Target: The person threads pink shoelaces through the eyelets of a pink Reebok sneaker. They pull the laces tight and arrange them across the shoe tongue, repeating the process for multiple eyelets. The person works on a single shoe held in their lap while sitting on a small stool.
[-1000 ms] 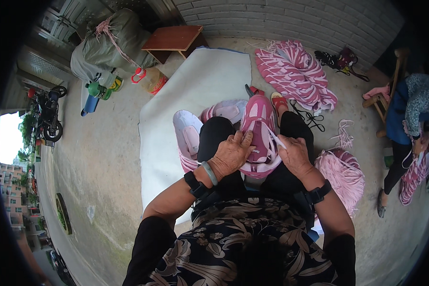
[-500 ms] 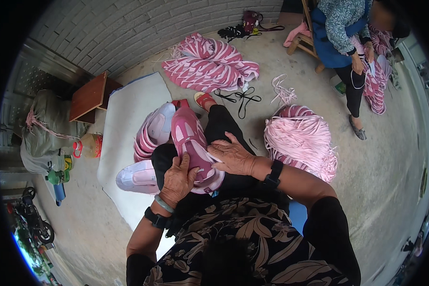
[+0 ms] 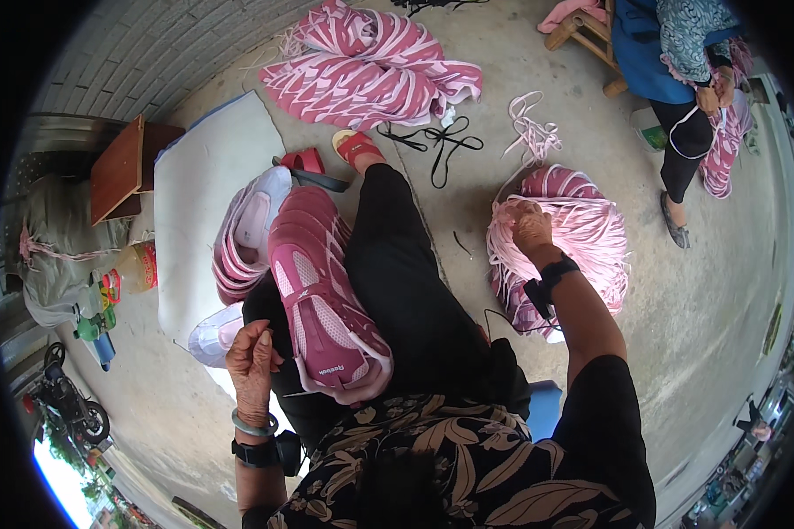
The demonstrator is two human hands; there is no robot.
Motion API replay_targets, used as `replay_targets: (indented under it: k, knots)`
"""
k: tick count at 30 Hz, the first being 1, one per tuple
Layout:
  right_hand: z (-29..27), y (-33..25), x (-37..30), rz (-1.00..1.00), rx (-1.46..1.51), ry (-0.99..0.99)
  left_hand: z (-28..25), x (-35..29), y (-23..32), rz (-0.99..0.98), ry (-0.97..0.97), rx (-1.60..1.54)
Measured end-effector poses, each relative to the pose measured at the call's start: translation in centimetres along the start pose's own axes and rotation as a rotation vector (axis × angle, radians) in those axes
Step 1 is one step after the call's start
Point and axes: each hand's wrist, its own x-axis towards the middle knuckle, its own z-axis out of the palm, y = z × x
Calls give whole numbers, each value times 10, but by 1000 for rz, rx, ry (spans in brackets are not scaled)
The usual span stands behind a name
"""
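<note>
A stack of pink shoe uppers (image 3: 326, 304) with pale mesh panels lies across my lap, with no hand on it. Beside the stack's near end, my left hand (image 3: 252, 357) is raised with thumb and fingers pinched together; whatever they hold is too small to make out. My right hand (image 3: 531, 227) reaches out to the right, its fingers closed among the pale pink shoelaces (image 3: 582, 238). Those laces are heaped on a bundle of striped pink uppers (image 3: 551, 183) on the floor. More uppers (image 3: 243, 234) with white linings lean beside my left knee.
A white sheet (image 3: 198, 194) covers the floor at left, near a brown wooden box (image 3: 119, 172). A large pile of pink uppers (image 3: 362, 79) lies ahead, with black cords (image 3: 450, 145) and loose laces (image 3: 529, 132) nearby. At upper right, another person (image 3: 679, 79) handles pink pieces.
Both hands have left the uppers on my lap. My right hand has moved right onto the shoelaces; my left has drawn back to the left. The view has shifted too.
</note>
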Motion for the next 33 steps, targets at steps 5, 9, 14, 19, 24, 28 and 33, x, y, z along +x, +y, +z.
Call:
replay_targets:
  k: [5,9,14,19,24,28,33]
  knots:
    - [11,0,15,-219,-119,-11,3,7,5,31,62,56]
    - [-23,-24,0,-118,365,-180,13,13,31,113,-12,-4]
    - [-166,-158,-51,-615,838,70,70,13,92,195,-511,-473]
    - [-286,-210,-104,-978,508,199,77,3,91,-40,-787,-738]
    - [-294,-103,-74,-504,593,748,59,-6,105,316,-716,-395]
    - [-266,11,-60,43,574,863,-1,0,82,371,-579,-82]
    - [-215,50,-54,421,202,412,-33,-34,96,253,-435,301]
